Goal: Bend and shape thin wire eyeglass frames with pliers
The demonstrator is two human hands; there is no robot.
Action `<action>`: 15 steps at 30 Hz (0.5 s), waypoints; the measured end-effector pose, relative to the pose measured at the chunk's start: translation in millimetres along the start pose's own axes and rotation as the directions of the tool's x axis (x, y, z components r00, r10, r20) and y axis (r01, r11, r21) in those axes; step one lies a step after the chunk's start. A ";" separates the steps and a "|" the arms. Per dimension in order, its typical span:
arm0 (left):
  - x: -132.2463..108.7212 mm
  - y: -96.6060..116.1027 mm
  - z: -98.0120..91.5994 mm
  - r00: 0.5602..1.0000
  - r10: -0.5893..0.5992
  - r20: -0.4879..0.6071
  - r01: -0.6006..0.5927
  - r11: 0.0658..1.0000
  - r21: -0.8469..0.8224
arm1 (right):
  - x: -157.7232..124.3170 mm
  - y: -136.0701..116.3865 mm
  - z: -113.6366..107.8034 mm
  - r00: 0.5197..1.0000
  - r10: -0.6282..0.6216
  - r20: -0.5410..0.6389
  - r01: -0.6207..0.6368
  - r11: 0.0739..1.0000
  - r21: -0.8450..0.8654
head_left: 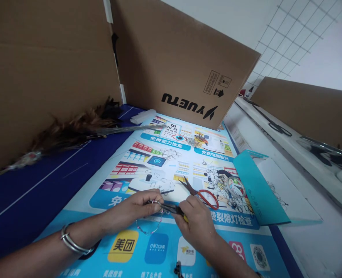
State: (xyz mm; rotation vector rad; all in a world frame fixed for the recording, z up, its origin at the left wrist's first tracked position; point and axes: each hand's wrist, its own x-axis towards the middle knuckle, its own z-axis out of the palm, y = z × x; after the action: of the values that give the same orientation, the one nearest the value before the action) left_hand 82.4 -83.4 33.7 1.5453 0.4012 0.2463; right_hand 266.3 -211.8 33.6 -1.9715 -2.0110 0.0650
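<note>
My left hand [148, 203] pinches a thin beaded bracelet [148, 233] near its end, and the rest of the loop hangs below the fingers. Pliers [173, 209] with dark jaws and yellow on the handle are gripped in my right hand [196, 221]. Their tips reach the bracelet beside my left fingertips; whether they clamp it is too small to tell. Just beyond my right hand lie red-handled scissors [201, 194], blades pointing up and left.
A tangle of wires and small jewellery parts [226, 181] lies right of the scissors, by a teal box [260, 189]. Cardboard panels [173, 58] stand behind. A feather duster [72, 129] rests at the left. A dark small item [178, 269] lies at the front edge.
</note>
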 end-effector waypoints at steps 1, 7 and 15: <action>0.0 -0.1 0.0 1.000 0.001 0.000 -0.001 1.000 0.002 | 0.0 0.1 0.1 1.000 -0.003 0.001 0.003 1.000 -0.003; 0.1 0.3 -0.1 0.999 0.042 -0.009 -0.042 0.998 0.042 | 0.1 1.0 0.6 1.000 -0.009 -0.004 0.009 1.000 0.000; 0.2 -2.9 1.1 0.997 0.067 -0.027 -0.065 0.996 0.062 | -2.5 0.9 3.3 1.000 -0.019 -0.012 0.019 1.000 -0.010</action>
State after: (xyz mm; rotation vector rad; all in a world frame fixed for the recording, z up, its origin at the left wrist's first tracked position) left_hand 82.7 -84.3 30.8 1.6186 0.3836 0.3104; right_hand 266.3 -213.6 29.8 -1.9538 -2.0263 0.0382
